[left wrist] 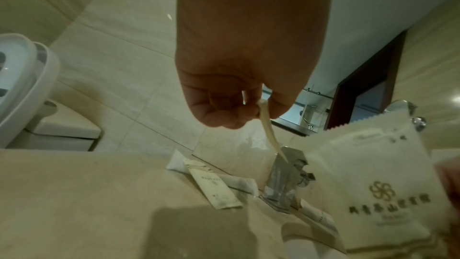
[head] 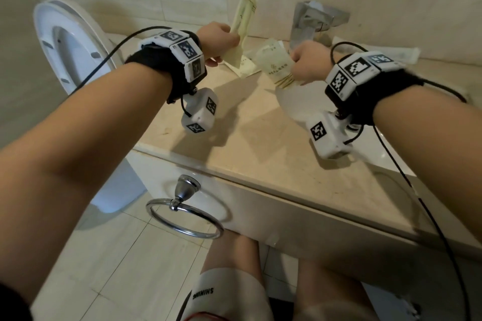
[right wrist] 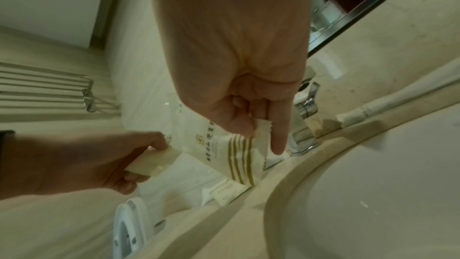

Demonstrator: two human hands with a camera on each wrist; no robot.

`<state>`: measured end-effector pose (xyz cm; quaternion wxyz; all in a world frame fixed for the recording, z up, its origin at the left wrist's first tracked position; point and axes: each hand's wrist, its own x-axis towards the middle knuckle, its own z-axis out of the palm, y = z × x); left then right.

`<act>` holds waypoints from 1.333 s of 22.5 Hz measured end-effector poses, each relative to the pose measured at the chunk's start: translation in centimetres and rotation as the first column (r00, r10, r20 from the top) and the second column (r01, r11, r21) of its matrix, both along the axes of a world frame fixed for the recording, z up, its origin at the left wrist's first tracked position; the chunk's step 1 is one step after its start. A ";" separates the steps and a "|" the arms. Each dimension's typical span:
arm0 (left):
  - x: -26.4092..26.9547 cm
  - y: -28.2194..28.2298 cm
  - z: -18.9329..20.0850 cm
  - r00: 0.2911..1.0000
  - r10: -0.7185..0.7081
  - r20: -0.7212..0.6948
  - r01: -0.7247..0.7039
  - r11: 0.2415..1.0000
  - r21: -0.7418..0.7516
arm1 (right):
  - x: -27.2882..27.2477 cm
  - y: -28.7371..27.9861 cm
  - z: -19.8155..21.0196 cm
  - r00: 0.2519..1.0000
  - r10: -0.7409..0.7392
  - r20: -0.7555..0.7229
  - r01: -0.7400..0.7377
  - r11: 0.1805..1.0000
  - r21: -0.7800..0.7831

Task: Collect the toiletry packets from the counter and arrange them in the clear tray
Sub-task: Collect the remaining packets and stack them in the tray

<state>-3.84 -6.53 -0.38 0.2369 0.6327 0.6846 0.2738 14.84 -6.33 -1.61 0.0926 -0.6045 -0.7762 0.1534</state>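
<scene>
My left hand (head: 224,43) grips a long cream packet (head: 243,17) by its lower part, standing upright above the counter; in the left wrist view that packet (left wrist: 270,135) shows edge-on below the left hand (left wrist: 239,111). My right hand (head: 300,66) pinches a wider cream packet with gold stripes (head: 275,66) by one end, over the basin's rim. In the right wrist view the thumb and curled fingers of the right hand (right wrist: 254,123) hold that striped packet (right wrist: 236,155), with the index finger straight. Two more packets (head: 246,66) lie flat on the counter between the hands. No clear tray is visible.
A chrome faucet (head: 309,25) stands just behind the hands. A long white packet (head: 378,52) lies at the back right of the beige counter (head: 234,143). The white basin (head: 294,109) is under my right wrist. A toilet (head: 65,41) sits left; a towel ring (head: 182,212) hangs below.
</scene>
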 end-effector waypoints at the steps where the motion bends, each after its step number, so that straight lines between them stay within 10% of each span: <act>1: 0.6 -0.1 0.2 1.000 0.002 0.021 -0.002 1.000 0.014 | 0.9 -0.1 0.1 0.994 -0.054 -0.094 0.051 0.998 -0.036; 11: 8.1 -1.6 1.2 0.941 -0.109 0.319 0.087 0.993 0.082 | 5.7 -2.3 -0.1 0.507 -0.394 -0.767 0.108 0.911 -0.397; 30: 23.3 -3.1 2.2 0.876 -0.329 0.354 0.316 0.944 0.095 | 19.1 -8.4 3.5 0.391 -0.552 -0.737 0.490 0.802 -0.341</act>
